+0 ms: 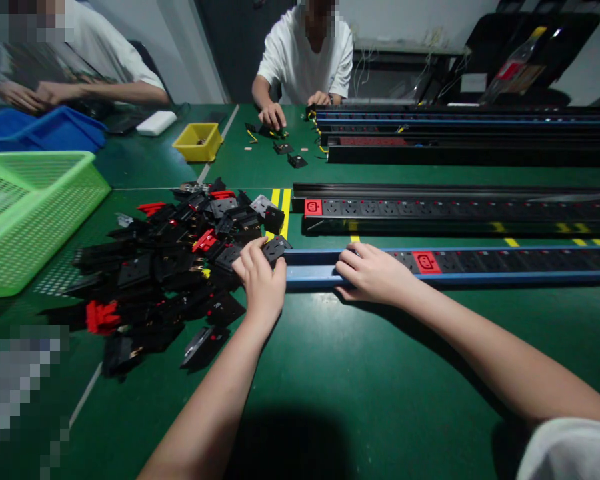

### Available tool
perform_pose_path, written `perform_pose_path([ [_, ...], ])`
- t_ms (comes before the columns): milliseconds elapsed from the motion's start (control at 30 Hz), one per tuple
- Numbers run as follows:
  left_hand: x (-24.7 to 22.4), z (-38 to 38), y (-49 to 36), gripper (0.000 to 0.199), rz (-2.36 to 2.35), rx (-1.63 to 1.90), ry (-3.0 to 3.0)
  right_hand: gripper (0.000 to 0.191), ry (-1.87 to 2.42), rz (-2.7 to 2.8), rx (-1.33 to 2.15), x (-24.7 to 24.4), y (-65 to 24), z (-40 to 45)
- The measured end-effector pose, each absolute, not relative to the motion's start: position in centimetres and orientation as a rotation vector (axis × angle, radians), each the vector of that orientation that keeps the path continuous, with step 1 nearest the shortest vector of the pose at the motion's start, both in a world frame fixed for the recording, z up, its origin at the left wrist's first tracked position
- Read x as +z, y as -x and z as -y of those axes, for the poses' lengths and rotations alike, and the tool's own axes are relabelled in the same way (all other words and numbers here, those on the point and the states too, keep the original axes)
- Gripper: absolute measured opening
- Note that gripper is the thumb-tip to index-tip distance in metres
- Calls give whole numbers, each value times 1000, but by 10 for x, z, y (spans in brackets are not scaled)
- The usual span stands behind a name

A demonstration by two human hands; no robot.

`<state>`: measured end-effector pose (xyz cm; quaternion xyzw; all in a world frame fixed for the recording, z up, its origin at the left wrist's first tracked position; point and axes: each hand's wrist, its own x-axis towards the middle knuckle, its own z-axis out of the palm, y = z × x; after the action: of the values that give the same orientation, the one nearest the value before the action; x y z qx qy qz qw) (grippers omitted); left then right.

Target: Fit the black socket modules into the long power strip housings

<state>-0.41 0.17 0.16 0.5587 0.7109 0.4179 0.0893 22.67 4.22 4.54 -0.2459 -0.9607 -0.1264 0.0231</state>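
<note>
The left hand (259, 275) pinches a black socket (274, 249) between thumb and fingers, just above the left end of the blue rail (307, 275). At three o'clock from it, the right hand (373, 272) lies across that rail with curled fingers; what they clasp underneath is hidden, so I cannot tell. Beyond the right hand, also at three, a row of sockets fills the rail, with a red socket (426, 262) among them.

Clock still centred on the left hand: a loose heap (153, 273) of black and red parts sits at nine, near the fingers. A black rail (380, 227) holding sockets runs at two. Farther out, a green basket (83, 200) stands between nine and ten, a blue bin (70, 130) at ten, a yellow box (195, 152) at eleven. Just past twelve, a co-worker (300, 60) handles small parts across the table (330, 387).
</note>
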Motion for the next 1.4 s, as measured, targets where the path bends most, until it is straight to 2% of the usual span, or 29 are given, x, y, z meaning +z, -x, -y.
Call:
perform_pose_path([
  [267,-6,-5,7,30,-2091,1303,-1465,30,750,2956,-397,45,-227,-42],
  [467,-6,-7,11,36,-2017,1344,-1398,31,748,2961,-401,46,-227,-42],
  [600,-5,-7,12,49,-2015,1371,-1404,31,752,2965,-392,46,-228,-42],
  [767,-5,-7,14,39,-1979,1396,-1417,30,755,2964,-379,46,-227,-42],
  [1033,-5,-7,16,45,-2016,1255,-1501,31,758,2971,-383,46,-227,-42],
  [1167,-7,-6,15,41,-1975,1393,-1356,30,759,2959,-363,45,-228,-42],
  [1300,-6,-7,14,33,-1746,1540,-1154,31,759,2964,-375,44,-227,-43],
  [1400,-3,-7,12,36,-1643,1595,-1084,32,755,2965,-388,44,-227,-43],
])
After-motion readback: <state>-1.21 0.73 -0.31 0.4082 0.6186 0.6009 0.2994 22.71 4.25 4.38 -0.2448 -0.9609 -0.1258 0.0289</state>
